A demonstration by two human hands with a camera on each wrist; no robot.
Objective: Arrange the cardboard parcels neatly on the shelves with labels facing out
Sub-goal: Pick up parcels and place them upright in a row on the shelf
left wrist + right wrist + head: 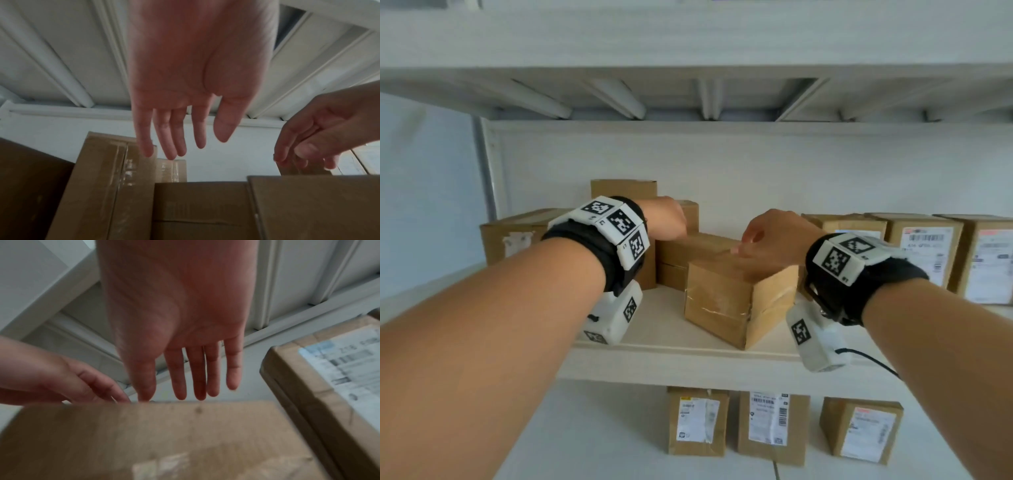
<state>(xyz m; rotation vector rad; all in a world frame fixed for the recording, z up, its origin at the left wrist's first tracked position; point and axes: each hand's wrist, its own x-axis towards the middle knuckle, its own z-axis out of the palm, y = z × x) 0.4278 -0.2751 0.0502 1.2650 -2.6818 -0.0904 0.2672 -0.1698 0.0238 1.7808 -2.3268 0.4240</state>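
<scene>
A parcel storeroom: white metal shelves (681, 356) hold rows of taped cardboard parcels (739, 301), many showing printed shipping labels (924, 253) with barcodes.

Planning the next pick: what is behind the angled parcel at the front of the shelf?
Behind the angled parcel a flat brown box sits on another box, with taller boxes further back. The right hand and left hand cover parts of them; no labels show there.
</scene>
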